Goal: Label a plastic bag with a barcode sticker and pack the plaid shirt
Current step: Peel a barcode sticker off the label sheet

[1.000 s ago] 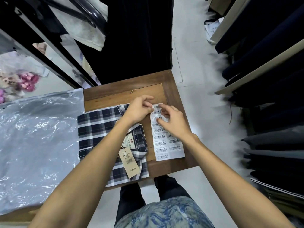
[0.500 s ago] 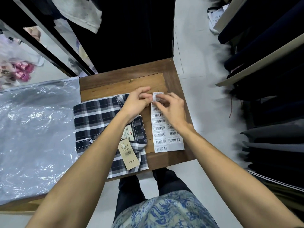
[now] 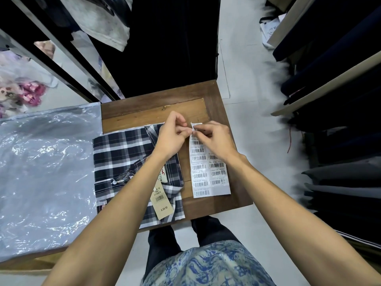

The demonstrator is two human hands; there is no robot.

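A folded navy-and-white plaid shirt lies on a small wooden table, with a tan price tag on it. To its right lies a white sheet of barcode stickers. At the sheet's far end my left hand and my right hand meet, both pinching a small curled-up barcode sticker that is partly lifted off the sheet. A clear plastic bag lies flat to the left of the shirt.
Black shelf frames with bagged goods stand at the back left. Stacked dark garments on shelves fill the right side. Pale floor runs between table and shelves. My legs stand at the table's near edge.
The top end of the sticker sheet has been peeled up further between both hands' fingertips. The camera view has shifted slightly; shirt and bag lie as before.
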